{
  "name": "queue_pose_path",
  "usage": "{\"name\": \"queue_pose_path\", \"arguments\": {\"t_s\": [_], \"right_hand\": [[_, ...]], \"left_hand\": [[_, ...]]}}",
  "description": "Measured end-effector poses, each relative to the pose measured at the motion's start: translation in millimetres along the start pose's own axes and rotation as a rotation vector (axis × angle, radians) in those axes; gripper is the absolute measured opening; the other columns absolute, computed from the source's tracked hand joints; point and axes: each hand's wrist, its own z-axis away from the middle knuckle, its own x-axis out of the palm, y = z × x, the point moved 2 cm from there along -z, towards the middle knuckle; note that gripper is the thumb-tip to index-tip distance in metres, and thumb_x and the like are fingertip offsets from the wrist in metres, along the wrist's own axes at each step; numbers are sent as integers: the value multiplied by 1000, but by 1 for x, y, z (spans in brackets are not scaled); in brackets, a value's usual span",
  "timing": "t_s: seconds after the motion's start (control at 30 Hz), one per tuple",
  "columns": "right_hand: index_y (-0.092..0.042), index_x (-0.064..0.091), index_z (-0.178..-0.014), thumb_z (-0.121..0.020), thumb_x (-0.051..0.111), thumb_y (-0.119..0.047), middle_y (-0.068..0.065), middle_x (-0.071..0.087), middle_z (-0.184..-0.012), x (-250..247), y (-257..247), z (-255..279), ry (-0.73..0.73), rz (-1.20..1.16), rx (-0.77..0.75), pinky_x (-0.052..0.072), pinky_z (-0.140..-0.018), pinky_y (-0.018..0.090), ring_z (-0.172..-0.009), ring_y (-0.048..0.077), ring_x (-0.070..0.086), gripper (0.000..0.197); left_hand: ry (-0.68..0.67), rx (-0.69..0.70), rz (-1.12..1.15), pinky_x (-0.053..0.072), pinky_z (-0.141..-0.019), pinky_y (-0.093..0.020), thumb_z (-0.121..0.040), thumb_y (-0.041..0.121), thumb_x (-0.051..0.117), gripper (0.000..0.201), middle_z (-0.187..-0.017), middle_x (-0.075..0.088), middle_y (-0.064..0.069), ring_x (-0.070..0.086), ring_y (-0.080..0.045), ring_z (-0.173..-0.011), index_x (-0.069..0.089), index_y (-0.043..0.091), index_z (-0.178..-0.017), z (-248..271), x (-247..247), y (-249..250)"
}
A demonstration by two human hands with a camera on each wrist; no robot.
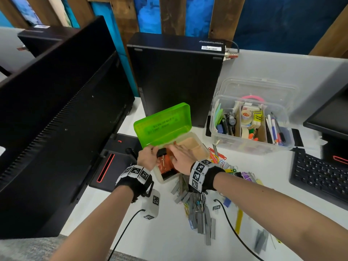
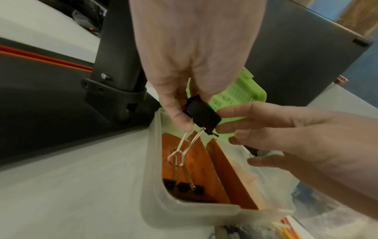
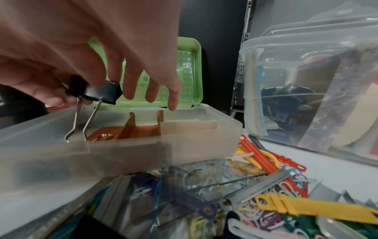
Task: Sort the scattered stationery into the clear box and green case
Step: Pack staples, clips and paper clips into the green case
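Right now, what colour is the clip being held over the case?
Black body, silver wire handles; binder clip shows best in left wrist view.

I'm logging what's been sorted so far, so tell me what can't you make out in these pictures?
- Head view: the hands, left hand and right hand, cover most of the green case compartments.
- Left wrist view: black clips on the case floor are too blurred to count.
- Right wrist view: the clear box contents blur behind its wall.
- The lettering on the lid is unreadable.
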Motion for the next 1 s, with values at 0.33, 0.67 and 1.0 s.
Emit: {"name": "queue_pose_path", "arguments": {"t_s": [0.33,0.67,1.0], "right_hand": [[-33,47,-135,-100,34,-30,-12,30,-152,19,9,7,-198,337,-82,7,-112,62,-142,27,18,37],[-34,44,-138,-101,23,-44,-11,24,-155,20,4,15,-325,338,-55,-7,-109,67,-145,29,8,44],[-31,42,-140,-100,23,-47,-10,28,-154,26,7,19,-309,386,-80,-2,-111,65,-143,28,13,47]], "left_hand": [[-65,202,-638,47,-87,-40,-99,29,47,28,-121,56,-8,58,-33,-111,58,18,-123,-2,10,10],[-76,217,-822,50,-82,-37,-94,15,51,25,-117,56,-7,62,-30,-106,61,17,-116,-3,6,12],[-85,262,-750,49,-81,-38,-95,29,53,29,-123,51,-5,61,-29,-106,54,21,-123,3,4,7]]}}
